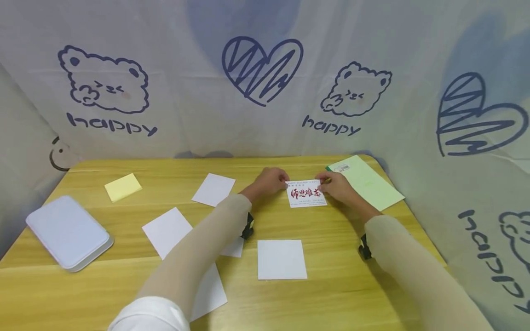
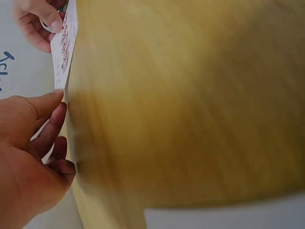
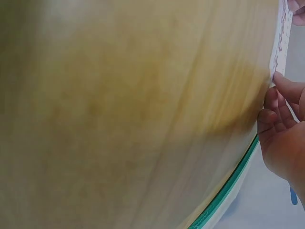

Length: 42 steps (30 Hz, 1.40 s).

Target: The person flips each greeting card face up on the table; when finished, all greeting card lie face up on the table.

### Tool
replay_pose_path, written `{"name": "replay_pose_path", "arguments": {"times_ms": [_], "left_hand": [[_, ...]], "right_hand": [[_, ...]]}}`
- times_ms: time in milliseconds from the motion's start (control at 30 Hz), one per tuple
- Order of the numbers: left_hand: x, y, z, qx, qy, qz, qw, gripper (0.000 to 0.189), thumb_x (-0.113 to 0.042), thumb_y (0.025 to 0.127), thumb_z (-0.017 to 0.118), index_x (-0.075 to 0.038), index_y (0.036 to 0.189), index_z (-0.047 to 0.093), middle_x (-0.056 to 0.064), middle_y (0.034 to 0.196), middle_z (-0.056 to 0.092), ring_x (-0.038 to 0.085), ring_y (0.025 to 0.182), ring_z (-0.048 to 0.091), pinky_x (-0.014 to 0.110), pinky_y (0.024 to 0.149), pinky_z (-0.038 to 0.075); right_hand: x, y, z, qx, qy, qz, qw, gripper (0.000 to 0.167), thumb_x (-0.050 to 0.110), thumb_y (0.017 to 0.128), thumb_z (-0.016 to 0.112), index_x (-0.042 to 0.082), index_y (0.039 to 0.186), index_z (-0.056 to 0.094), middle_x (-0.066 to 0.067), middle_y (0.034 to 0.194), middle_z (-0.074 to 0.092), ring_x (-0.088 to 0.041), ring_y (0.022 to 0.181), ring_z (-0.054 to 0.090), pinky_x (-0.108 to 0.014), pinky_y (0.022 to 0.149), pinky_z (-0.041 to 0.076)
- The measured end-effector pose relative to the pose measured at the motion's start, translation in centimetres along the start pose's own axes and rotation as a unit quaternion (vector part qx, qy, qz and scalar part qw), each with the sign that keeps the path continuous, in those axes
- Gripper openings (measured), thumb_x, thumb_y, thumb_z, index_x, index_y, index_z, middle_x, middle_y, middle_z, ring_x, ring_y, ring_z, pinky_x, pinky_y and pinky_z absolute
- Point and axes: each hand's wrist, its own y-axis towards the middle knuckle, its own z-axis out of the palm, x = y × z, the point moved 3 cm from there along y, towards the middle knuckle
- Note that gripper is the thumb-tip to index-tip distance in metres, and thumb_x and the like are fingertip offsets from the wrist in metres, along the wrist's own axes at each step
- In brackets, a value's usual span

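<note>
Sleeves (image 1: 198, 246) lie nearest us; beyond, our left hand (image 1: 270, 181) and right hand (image 1: 337, 187) pinch opposite edges of a printed card (image 1: 307, 200) between them. We judge the step as positioning; the next move probably calls for guiding both edges evenly.

A white rounded-rectangular box (image 1: 68, 232) and yellow paper rectangle (image 1: 123, 187) are backed by white fabric (image 1: 265, 131) printed with blue bears (image 1: 108, 85)

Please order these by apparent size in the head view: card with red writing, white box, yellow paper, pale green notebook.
1. White box
2. Pale green notebook
3. Card with red writing
4. Yellow paper
The white box looks nearest the camera, which enlarges it.
</note>
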Motion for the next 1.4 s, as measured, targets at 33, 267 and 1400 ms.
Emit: {"name": "replay_pose_path", "arguments": {"times_ms": [33,267,1400], "left_hand": [[0.0,-0.1,0.0,-0.002,0.007,-0.002,1.0,0.019,-0.015,0.098,0.065,-0.006,0.113,0.072,0.007,0.113,0.072,0.022,0.106,0.063,0.04,0.11,0.039],[0.2,-0.7,-0.3,-0.011,0.026,-0.001,0.9996,0.016,-0.012,0.097,0.066,-0.005,0.11,0.073,0.008,0.11,0.074,0.023,0.106,0.065,0.047,0.12,0.019],[-0.2,-15.8,-1.6,0.081,-0.041,0.02,0.9957,0.013,-0.018,0.095,0.07,-0.015,0.107,0.073,-0.008,0.092,0.069,0.008,0.078,0.057,0.025,0.072,0.048]], "right_hand": [[0.0,0.1,0.2,0.002,-0.003,0.0,1.0,0.03,0.005,0.096,0.065,0.002,0.126,0.065,-0.016,0.114,0.063,-0.029,0.103,0.059,-0.034,0.086,0.046],[0.8,0.4,0.8,0.011,-0.015,-0.008,0.9998,0.028,0.006,0.096,0.065,0.0,0.123,0.067,-0.02,0.118,0.064,-0.033,0.106,0.059,-0.044,0.093,0.047],[6.8,-13.5,3.9,0.086,0.071,-0.054,0.9923,0.033,0.019,0.095,0.071,0.006,0.124,0.067,-0.013,0.122,0.065,-0.02,0.095,0.057,-0.027,0.077,0.05]]}}
